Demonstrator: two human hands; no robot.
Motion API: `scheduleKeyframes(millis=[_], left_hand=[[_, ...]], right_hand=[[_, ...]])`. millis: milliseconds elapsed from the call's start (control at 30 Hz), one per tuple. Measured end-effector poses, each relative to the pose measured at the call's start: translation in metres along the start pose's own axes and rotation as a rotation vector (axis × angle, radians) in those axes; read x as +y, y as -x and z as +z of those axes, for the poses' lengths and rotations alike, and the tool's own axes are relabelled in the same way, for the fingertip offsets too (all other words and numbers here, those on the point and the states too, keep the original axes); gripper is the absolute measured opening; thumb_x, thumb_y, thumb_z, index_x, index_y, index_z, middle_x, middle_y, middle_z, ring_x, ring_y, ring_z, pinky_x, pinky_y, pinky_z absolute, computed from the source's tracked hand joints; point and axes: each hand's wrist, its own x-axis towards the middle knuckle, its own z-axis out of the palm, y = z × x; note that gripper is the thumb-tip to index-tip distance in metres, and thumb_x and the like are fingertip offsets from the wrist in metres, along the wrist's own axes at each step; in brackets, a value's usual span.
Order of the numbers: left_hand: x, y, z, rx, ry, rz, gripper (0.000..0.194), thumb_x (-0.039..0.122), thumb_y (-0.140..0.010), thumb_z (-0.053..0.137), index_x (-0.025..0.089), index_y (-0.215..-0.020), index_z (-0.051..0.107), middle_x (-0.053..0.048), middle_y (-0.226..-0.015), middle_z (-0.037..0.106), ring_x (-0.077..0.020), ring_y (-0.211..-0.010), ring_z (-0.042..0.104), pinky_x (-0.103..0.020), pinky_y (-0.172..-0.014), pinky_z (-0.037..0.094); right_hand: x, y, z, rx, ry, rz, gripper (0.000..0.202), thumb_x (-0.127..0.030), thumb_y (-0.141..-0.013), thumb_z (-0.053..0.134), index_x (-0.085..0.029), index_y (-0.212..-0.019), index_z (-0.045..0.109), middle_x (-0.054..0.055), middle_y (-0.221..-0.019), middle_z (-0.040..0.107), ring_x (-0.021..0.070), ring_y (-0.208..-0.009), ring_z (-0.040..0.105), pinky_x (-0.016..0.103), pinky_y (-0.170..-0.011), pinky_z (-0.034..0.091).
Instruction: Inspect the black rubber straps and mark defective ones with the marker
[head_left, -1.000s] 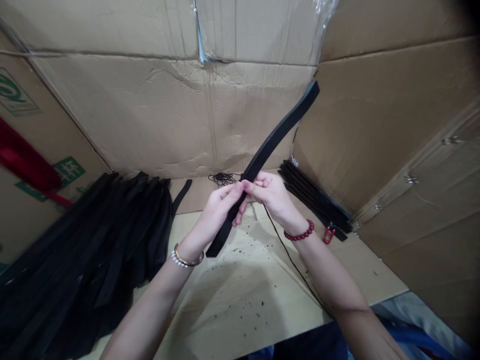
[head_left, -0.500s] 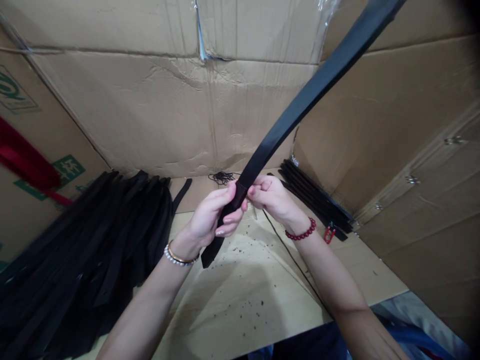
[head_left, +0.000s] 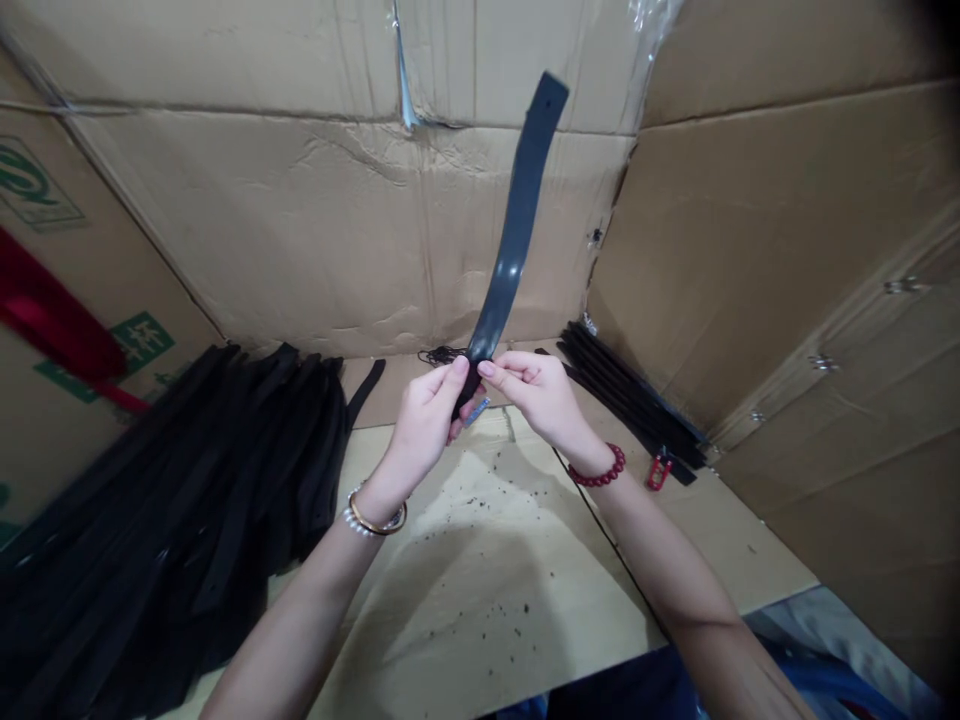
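Note:
Between both hands a long, flat black rubber-like strip (head_left: 523,190) rises and curves, with a small hole near its top end. My left hand (head_left: 427,415) is closed around its lower part, thumb on the front face. The thumb and curled fingers of my right hand (head_left: 536,395) pinch the strip's right edge at the same height. Under the left fingers a small blue piece (head_left: 477,411) shows; its kind is too small to make out. The strip's lower end is hidden by the left hand.
A big heap of black strips (head_left: 217,520) lies at the left. More strips (head_left: 630,400) are stacked at the back right, beside a red clip-like object (head_left: 658,470). Dark crumbs dot the tabletop (head_left: 420,620). A thin black cord (head_left: 611,545) runs below my right arm. Cardboard walls (head_left: 300,220) stand around.
The strip has swung upright and away, so its top end now shows. My left hand's grip has shifted, the lower end is now hidden, and a blue piece has appeared beneath the fingers.

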Motion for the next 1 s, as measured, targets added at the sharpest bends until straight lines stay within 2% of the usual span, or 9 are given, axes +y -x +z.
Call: scheduleKeyframes(millis=[100, 233, 367, 467, 533, 600, 700, 867, 1000], left_hand=[[-0.001, -0.001, -0.001, -0.029, 0.064, -0.084, 0.05, 0.06, -0.09, 0.055, 0.014, -0.072, 0.06, 0.005, -0.051, 0.043, -0.0033, -0.035, 0.033, -0.016, -0.033, 0.022], [-0.001, -0.001, -0.004, -0.117, 0.174, -0.189, 0.052, 0.062, -0.089, 0.054, 0.015, -0.07, 0.06, 0.007, -0.046, 0.038, -0.0022, -0.031, 0.028, -0.015, -0.031, 0.018], [-0.001, 0.0, -0.008, -0.337, 0.257, -0.365, 0.057, 0.066, -0.091, 0.049, 0.016, -0.066, 0.059, 0.008, -0.042, 0.032, -0.0023, -0.027, 0.023, -0.015, -0.028, 0.015], [-0.003, -0.001, -0.008, -0.471, 0.261, -0.406, 0.062, 0.072, -0.09, 0.042, 0.017, -0.067, 0.058, 0.007, -0.042, 0.035, -0.003, -0.025, 0.024, -0.016, -0.027, 0.016], [-0.004, -0.001, -0.006, -0.408, 0.207, -0.292, 0.064, 0.074, -0.09, 0.039, 0.016, -0.07, 0.057, 0.005, -0.046, 0.044, -0.004, -0.028, 0.033, -0.017, -0.029, 0.022], [-0.006, -0.002, -0.004, -0.268, 0.125, -0.123, 0.062, 0.073, -0.089, 0.041, 0.016, -0.076, 0.058, 0.001, -0.055, 0.054, -0.0057, -0.035, 0.045, -0.017, -0.034, 0.033], [-0.008, -0.004, -0.002, -0.116, -0.014, 0.009, 0.049, 0.064, -0.087, 0.058, 0.015, -0.082, 0.059, -0.001, -0.065, 0.061, -0.0066, -0.045, 0.052, -0.017, -0.042, 0.04], [-0.008, -0.001, 0.002, -0.084, 0.126, -0.092, 0.037, 0.054, -0.092, 0.058, 0.017, -0.085, 0.056, 0.006, -0.056, 0.047, -0.0036, -0.037, 0.038, -0.015, -0.034, 0.024], [-0.001, 0.004, 0.004, -0.145, 0.285, -0.161, 0.038, 0.052, -0.095, 0.053, 0.016, -0.081, 0.056, 0.006, -0.053, 0.044, -0.0028, -0.034, 0.035, -0.014, -0.032, 0.024]], right_hand=[[0.003, -0.002, -0.002, -0.059, 0.007, -0.053, 0.038, -0.051, -0.083, 0.071, -0.015, -0.07, 0.07, -0.001, -0.059, 0.059, 0.0085, -0.054, 0.045, 0.024, -0.052, 0.034], [0.006, -0.005, -0.006, -0.086, -0.145, 0.005, 0.035, -0.049, -0.076, 0.079, -0.016, -0.073, 0.068, -0.004, -0.056, 0.054, 0.0061, -0.048, 0.038, 0.023, -0.044, 0.023], [0.01, -0.004, -0.008, -0.27, -0.259, 0.135, 0.043, -0.049, -0.075, 0.08, -0.015, -0.098, 0.068, -0.009, -0.05, 0.051, 0.003, -0.041, 0.021, 0.023, -0.04, 0.01], [0.01, -0.002, -0.007, -0.298, -0.323, 0.17, 0.048, -0.05, -0.071, 0.083, -0.014, -0.098, 0.068, -0.008, -0.049, 0.053, 0.0024, -0.038, 0.024, 0.022, -0.039, 0.01], [0.007, -0.002, -0.004, -0.215, -0.346, 0.149, 0.045, -0.049, -0.066, 0.086, -0.014, -0.089, 0.069, -0.006, -0.05, 0.056, 0.0035, -0.039, 0.034, 0.021, -0.037, 0.015], [0.004, -0.003, -0.002, -0.145, -0.321, 0.124, 0.039, -0.048, -0.068, 0.085, -0.014, -0.078, 0.069, -0.003, -0.052, 0.059, 0.0051, -0.041, 0.04, 0.021, -0.038, 0.023], [0.001, -0.004, 0.001, -0.085, -0.268, 0.1, 0.036, -0.046, -0.074, 0.082, -0.013, -0.067, 0.069, -0.003, -0.049, 0.055, 0.0056, -0.042, 0.038, 0.023, -0.04, 0.029], [0.004, -0.003, 0.003, 0.0, -0.295, 0.075, 0.031, -0.04, -0.076, 0.083, -0.014, -0.07, 0.067, -0.011, -0.044, 0.032, 0.003, -0.041, 0.021, 0.021, -0.038, 0.016], [0.004, 0.0, -0.004, -0.084, -0.337, 0.076, 0.032, -0.04, -0.08, 0.08, -0.014, -0.07, 0.062, -0.011, -0.047, 0.028, 0.0025, -0.042, 0.018, 0.021, -0.039, 0.011]])
